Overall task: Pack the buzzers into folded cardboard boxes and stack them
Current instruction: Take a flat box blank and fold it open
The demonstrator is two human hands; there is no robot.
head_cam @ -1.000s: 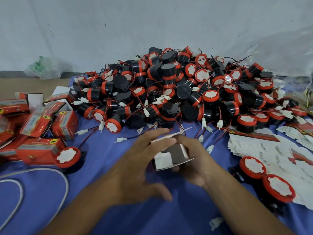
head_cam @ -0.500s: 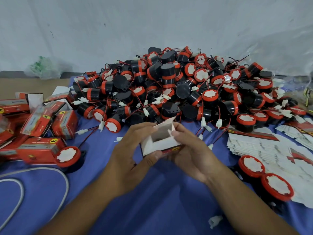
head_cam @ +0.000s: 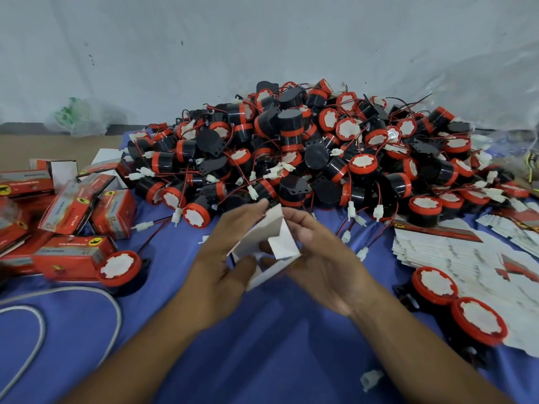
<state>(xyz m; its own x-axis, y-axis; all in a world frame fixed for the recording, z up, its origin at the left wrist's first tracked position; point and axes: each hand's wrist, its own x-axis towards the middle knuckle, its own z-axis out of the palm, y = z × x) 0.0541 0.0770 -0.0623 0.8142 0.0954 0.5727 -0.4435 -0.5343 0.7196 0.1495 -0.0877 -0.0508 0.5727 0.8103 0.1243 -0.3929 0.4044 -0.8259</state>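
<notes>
One loose white connector (head_cam: 370,379) is lying nearest us on the blue cloth (head_cam: 262,345), and a grey cable (head_cam: 39,330) is looping in at the left edge.

Above that, we are holding a half-folded cardboard box (head_cam: 259,240) clear of the cloth, white inner side facing us and flaps standing open. Our left hand (head_cam: 221,275) is pinching its left panel between thumb and fingers. Our right hand (head_cam: 323,263), palm turned up, is gripping the other side, one digit on the upper flap and the others under the lower edge.

Right of the hands, two red-capped buzzers (head_cam: 434,284) are sitting side by side against a spread of flat box blanks (head_cam: 455,252).

On the left, one buzzer (head_cam: 118,268) is lying against a closed red box (head_cam: 67,258), with more red boxes (head_cam: 73,205) lying jumbled behind it, some tilted.

Beyond our hands, the main pile of buzzers (head_cam: 306,158) is heaping up, black bodies, red rings, red-and-black leads with white plugs trailing onto the cloth.

Farthest back, a crumpled plastic bag (head_cam: 78,116) is resting at the foot of the pale wall (head_cam: 262,39).
</notes>
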